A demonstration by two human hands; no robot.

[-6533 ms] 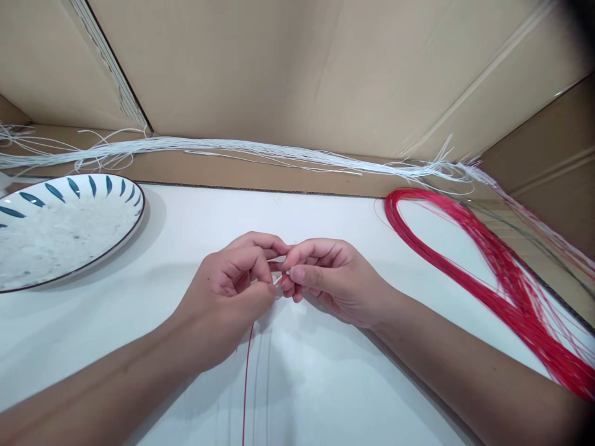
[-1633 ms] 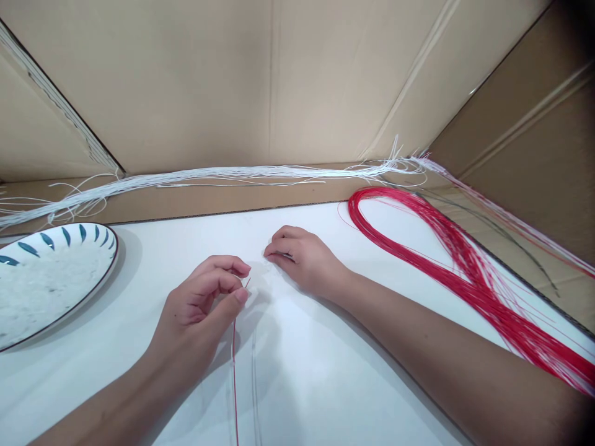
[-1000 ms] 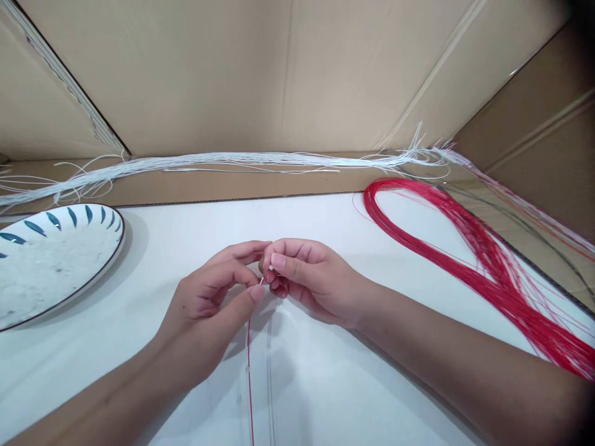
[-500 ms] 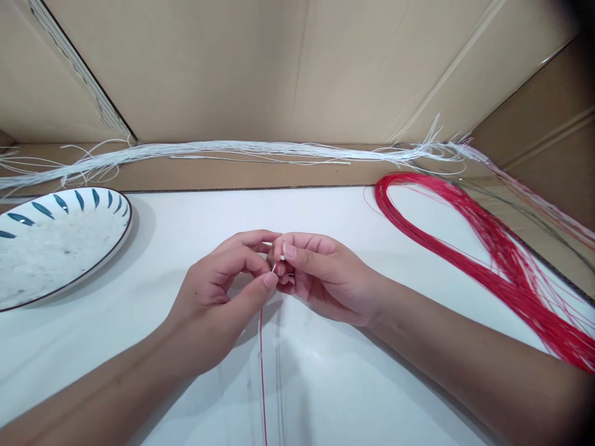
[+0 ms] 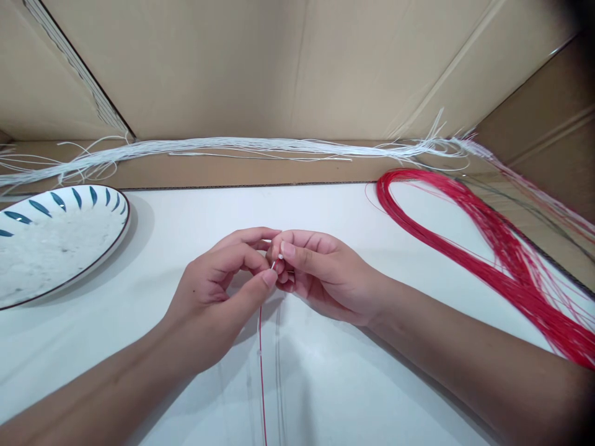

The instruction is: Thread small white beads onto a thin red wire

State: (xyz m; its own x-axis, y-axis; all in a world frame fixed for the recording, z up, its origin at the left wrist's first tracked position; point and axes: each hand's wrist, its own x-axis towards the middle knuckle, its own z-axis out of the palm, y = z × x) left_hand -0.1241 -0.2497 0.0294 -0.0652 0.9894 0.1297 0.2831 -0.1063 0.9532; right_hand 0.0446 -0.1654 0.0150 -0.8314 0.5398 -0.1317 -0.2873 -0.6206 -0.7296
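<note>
My left hand [image 5: 227, 288] pinches a thin red cord [image 5: 261, 371] between thumb and index finger; a short pale tip of it sticks out past the fingertips. The cord hangs down from this hand toward the near side. Against it, fingertips touching or nearly so, my right hand [image 5: 318, 269] pinches a tiny white bead-like piece [image 5: 280, 256] between thumb and index finger. Whether the cord's tip enters the white piece is too small to tell. The other fingers of both hands are curled behind and partly hidden.
An oval plate [image 5: 121, 230] with blue leaf marks, holding many tiny whitish pieces, stands at the left. A looped bundle of red cords [image 5: 418, 232] lies at the right. White cords [image 5: 232, 145] stretch along the back, before a cardboard wall [image 5: 209, 68].
Both hands keep nearly the same pose and pinch. The white piece in my right fingers has shifted very slightly toward the cord's tip. The camera view has moved a little.
</note>
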